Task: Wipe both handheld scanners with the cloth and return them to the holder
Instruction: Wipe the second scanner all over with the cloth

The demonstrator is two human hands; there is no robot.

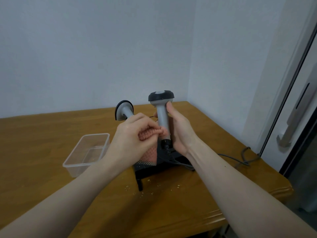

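My right hand (pixel 180 129) grips the grey handle of a handheld scanner (pixel 162 109), held upright with its black head on top, above the black holder (pixel 151 170). My left hand (pixel 133 136) pinches a bunched pink waffle cloth (pixel 151 134) against the lower part of that handle; the cloth's tail hangs down over the holder. A second grey and black scanner (pixel 124 110) stands behind my left hand, its lower part hidden. A dark cable (pixel 240 159) runs from the held scanner's base across the wooden table (pixel 42 143) to the right.
A clear plastic tub (pixel 87 152) sits on the table left of the holder. Small crumbs (pixel 147 186) lie in front of the holder. The table stands in a white corner; its right edge is near a door frame (pixel 291 93).
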